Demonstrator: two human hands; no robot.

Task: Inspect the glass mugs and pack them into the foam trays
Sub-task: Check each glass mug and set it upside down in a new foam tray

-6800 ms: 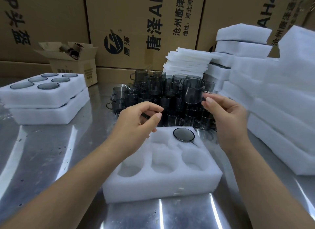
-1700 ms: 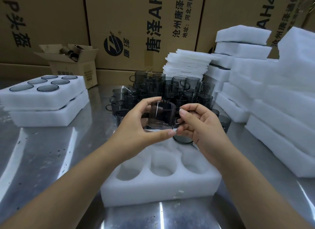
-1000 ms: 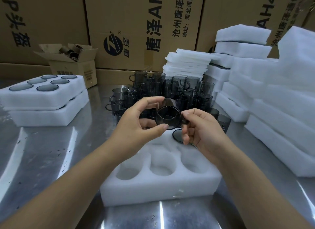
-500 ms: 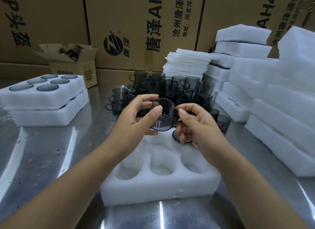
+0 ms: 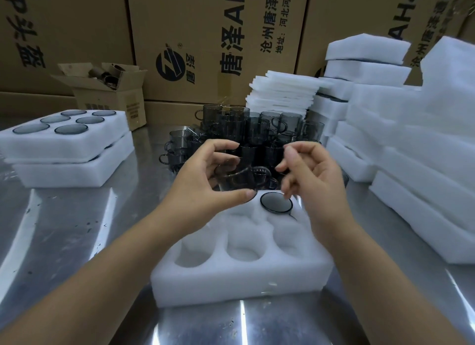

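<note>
My left hand (image 5: 203,180) grips a smoky grey glass mug (image 5: 239,179) between thumb and fingers, just above the far edge of the white foam tray (image 5: 244,278). The mug is tilted, its handle toward my right hand (image 5: 312,180). That hand hovers beside the handle with loosely curled fingers and holds nothing. One mug (image 5: 276,202) sits in the tray's far right pocket; the near pockets are empty. A pile of loose grey mugs (image 5: 259,131) stands behind my hands.
Two stacked foam trays (image 5: 66,149), the top one filled with mugs, lie at the left. Foam tray stacks (image 5: 424,144) line the right side, thin foam sheets (image 5: 285,90) behind the pile. A small open carton (image 5: 110,92) and big cartons stand at the back of the steel table (image 5: 64,231).
The mug has been turned and lowered toward the tray in my left hand. My right hand has let go of it and drawn slightly to the right.
</note>
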